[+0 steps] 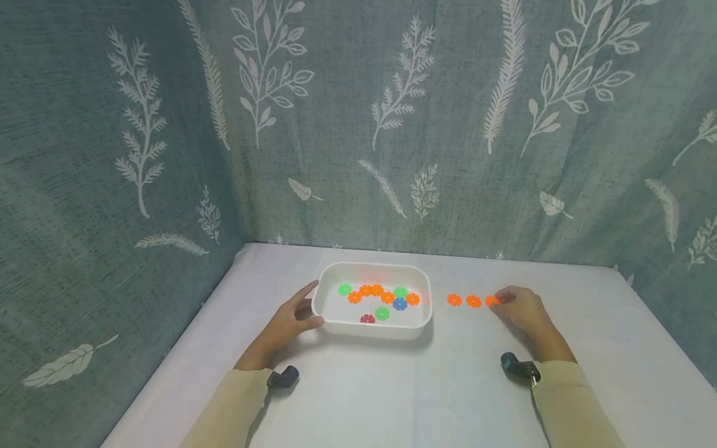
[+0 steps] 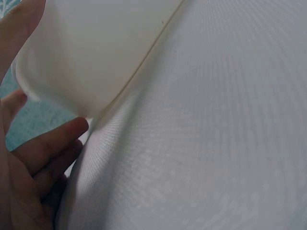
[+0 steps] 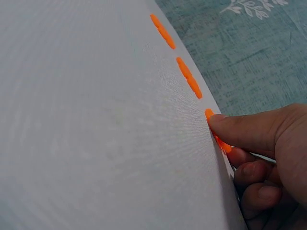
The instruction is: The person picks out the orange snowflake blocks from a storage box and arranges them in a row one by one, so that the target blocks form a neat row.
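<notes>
At the left end of a white plastic tub (image 1: 370,330), my left hand (image 1: 288,323) holds its two corners, thumb at the front and index finger toward the back. The left wrist view shows the thumb over the tub wall (image 2: 105,48) and the other fingers around its end. My right hand (image 1: 521,308) pinches an orange notched interlocking disc (image 1: 492,300) at the table surface, thumb (image 3: 244,129) on its edge. Two more orange discs, one in the middle (image 1: 473,301) and one nearer the tub (image 1: 454,300), lie flat in a row with it.
Inside the tub lie several orange discs (image 1: 376,290), green discs (image 1: 382,313), a blue disc (image 1: 399,304) and a red disc (image 1: 367,318). A white cloth (image 1: 358,392) covers the table. Leaf-patterned teal curtains (image 1: 347,124) stand behind and at the sides.
</notes>
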The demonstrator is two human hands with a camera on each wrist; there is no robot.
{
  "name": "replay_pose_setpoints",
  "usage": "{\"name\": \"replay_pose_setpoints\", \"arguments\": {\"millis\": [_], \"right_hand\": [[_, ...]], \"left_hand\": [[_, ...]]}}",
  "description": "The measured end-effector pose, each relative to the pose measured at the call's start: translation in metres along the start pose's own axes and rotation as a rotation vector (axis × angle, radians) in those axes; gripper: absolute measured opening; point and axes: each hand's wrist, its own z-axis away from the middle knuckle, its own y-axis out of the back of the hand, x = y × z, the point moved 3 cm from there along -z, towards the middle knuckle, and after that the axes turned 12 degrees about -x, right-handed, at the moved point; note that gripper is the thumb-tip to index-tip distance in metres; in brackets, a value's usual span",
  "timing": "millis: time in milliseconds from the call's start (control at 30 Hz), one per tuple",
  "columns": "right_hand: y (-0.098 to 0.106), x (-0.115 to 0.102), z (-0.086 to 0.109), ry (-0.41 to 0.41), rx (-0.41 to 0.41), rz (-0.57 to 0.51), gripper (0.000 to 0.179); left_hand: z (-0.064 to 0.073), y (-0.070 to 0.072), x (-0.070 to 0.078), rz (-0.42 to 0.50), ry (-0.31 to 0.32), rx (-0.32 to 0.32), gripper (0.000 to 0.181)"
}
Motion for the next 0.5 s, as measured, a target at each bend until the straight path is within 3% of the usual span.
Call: {"name": "replay_pose_setpoints", "arguments": {"millis": [500], "right_hand": [[0.0018, 0.0009, -0.0017, 0.011, -0.014, 0.013, 0.043]], "left_hand": [[-0.0006, -0.0001, -0.0016, -0.022, -0.019, 0.004, 0.092]]}}
